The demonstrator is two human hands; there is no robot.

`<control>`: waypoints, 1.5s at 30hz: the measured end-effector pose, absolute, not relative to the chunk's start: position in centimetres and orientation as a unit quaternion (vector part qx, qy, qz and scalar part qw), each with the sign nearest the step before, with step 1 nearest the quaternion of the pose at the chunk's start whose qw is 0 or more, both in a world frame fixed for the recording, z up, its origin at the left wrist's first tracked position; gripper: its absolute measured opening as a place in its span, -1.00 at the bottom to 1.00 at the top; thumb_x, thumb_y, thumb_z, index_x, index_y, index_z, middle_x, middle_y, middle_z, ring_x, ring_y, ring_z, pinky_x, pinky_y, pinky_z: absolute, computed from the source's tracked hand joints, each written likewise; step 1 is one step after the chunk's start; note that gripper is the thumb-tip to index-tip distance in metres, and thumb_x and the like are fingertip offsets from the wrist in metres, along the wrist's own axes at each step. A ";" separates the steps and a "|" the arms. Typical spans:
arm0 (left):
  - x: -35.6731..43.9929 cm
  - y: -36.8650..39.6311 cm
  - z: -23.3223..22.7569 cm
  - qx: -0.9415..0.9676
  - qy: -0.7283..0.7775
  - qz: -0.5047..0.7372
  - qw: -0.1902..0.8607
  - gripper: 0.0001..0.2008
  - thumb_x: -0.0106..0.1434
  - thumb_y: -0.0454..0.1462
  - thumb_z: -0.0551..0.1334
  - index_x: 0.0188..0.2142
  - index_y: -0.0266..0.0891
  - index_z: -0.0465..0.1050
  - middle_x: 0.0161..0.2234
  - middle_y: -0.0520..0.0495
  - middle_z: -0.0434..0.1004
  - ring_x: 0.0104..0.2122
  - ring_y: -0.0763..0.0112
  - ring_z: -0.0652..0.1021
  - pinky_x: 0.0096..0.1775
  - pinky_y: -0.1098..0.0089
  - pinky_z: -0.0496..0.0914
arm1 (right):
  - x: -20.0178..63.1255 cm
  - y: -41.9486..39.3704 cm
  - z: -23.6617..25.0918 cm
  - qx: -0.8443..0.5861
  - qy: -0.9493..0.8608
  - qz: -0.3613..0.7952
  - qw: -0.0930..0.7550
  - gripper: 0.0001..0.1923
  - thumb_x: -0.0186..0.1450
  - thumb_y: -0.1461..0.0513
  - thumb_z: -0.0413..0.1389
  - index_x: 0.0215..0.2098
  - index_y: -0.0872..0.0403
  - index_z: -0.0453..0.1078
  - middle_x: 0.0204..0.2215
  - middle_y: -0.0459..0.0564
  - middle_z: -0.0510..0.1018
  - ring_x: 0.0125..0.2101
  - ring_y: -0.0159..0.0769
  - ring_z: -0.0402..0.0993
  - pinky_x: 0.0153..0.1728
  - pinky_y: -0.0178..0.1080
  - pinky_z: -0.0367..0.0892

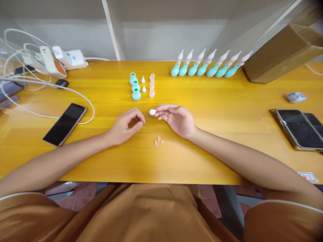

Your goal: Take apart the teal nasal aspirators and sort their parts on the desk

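My right hand (176,118) rests on the yellow table (227,141) and pinches a small white tip (152,112) between thumb and forefinger. My left hand (127,126) lies just to its left with fingers curled; I cannot tell if it holds anything. Several tiny pink rings (158,140) lie on the table between my wrists. Farther back stand three teal bulbs (135,87), two white tips (143,84) and a stack of pink pieces (152,85). A row of several assembled teal bulbs with white tips (209,65) stands along the back.
A black phone (65,123) lies at the left with a white cable (50,85) and chargers (63,58) behind it. Two phones (299,128) lie at the right. A cardboard box (285,50) stands at the back right, a small grey object (294,97) near it.
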State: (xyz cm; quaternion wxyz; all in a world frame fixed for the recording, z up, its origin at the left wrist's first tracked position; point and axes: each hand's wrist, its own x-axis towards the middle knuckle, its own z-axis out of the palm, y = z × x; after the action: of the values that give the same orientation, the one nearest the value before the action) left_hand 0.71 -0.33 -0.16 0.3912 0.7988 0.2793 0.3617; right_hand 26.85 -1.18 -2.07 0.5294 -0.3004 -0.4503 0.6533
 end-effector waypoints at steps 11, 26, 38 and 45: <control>1.0 -0.9 -0.9 0.966 0.099 0.171 0.168 -0.70 0.53 -0.31 0.26 0.17 -0.04 0.62 0.05 -0.20 0.67 -0.01 0.15 0.59 0.11 0.14 0.49 | 26.8 -0.9 -2.2 -0.293 -0.440 0.651 0.545 -0.72 0.35 0.08 0.24 -0.20 0.06 0.75 -0.14 0.09 0.81 -0.08 -0.10 0.70 0.00 -0.13 0.60; 0.9 -0.8 -0.5 0.942 0.148 0.198 0.228 -0.83 0.53 -0.30 0.25 -0.01 -0.12 0.63 -0.02 -0.18 0.66 -0.04 0.18 0.59 0.10 0.19 0.48 | 26.5 -0.9 -2.3 -0.338 -0.479 0.616 0.527 -0.80 0.34 0.13 0.29 -0.24 0.06 0.72 -0.18 0.10 0.76 -0.17 -0.15 0.67 -0.07 -0.11 0.60; 0.9 -0.9 -0.4 0.941 0.147 0.197 0.232 -0.83 0.49 -0.34 0.25 -0.05 -0.12 0.64 -0.07 -0.17 0.67 -0.01 0.13 0.58 0.15 0.15 0.49 | 27.5 -1.4 -1.7 -0.331 -0.834 0.204 0.392 -0.72 0.43 0.29 0.15 0.00 -0.04 0.66 0.00 0.15 0.68 0.01 0.03 0.61 0.13 0.11 0.54; 1.1 -0.9 -0.7 0.936 0.143 0.216 0.239 -0.83 0.48 -0.34 0.26 -0.06 -0.12 0.64 -0.09 -0.17 0.67 -0.04 0.14 0.58 0.14 0.15 0.50 | 27.5 -1.2 -0.7 -0.335 -0.816 0.232 0.409 -0.71 0.49 0.23 0.13 0.00 -0.08 0.70 0.03 0.11 0.69 0.05 0.01 0.62 0.16 0.11 0.53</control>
State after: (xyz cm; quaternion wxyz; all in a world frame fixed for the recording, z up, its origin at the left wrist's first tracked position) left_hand 1.06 -0.86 -0.72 0.2389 0.9359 0.1429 0.2159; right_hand 27.50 -1.24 -0.67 0.4090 -0.3354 -0.8164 0.2316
